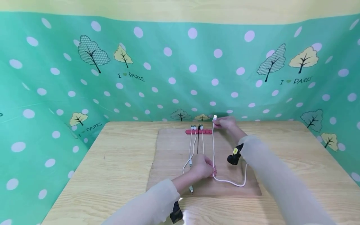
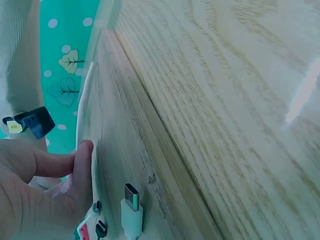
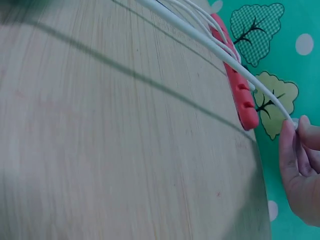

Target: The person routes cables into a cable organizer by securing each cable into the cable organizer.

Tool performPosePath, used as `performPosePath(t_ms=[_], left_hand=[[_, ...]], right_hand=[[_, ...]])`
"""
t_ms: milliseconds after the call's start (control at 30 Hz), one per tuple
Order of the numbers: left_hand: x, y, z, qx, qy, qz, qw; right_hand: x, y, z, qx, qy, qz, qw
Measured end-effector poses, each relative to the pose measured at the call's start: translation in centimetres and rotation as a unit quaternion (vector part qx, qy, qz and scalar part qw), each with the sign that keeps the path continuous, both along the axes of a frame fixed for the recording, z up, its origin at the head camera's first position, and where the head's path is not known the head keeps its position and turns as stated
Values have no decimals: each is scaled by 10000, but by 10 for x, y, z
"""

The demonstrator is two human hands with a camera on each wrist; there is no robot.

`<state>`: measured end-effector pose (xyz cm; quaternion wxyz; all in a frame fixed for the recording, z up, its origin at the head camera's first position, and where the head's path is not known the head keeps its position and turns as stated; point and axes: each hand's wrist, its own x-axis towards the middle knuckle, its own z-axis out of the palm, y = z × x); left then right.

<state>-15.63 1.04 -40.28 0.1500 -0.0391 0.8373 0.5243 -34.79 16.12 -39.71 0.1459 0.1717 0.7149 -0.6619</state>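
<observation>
A white USB cable [image 1: 213,147] runs taut between the two hands above a wooden board. My right hand [image 1: 226,123] pinches its upper end just below the white USB plug [image 1: 215,117], past the right end of a red cable holder [image 3: 243,95]. Lower down, the thumb and fingers of my left hand [image 1: 203,167] pinch the same cable. From there its slack curves right across the board and up beneath the right forearm, where its other end is hidden. Several white cables and a black cable [image 1: 198,143] sit in the holder's left and middle slots.
The thin wooden board [image 1: 168,150] lies on a light wooden table [image 1: 118,156]. Loose connector ends, one a USB-C plug [image 2: 132,210], lie near my left hand. A green dotted curtain [image 1: 157,72] stands along the back and sides. Black wrist cameras hang below both sleeves.
</observation>
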Motion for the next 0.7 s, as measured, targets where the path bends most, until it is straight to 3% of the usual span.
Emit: performPosePath(t_ms=[200,433,700], left_hand=[[6,-1,-2,392,-139,114,9991],[4,-9,-3,634,-449,57,9970],[3,-16,1,844,-661,-120,9942]], right_hand=[[1,-6,-3,248,75,240,9994],[-2,-12,-5,28,51,621,9981],[-4,-18,-8,644,157,1097,9918]])
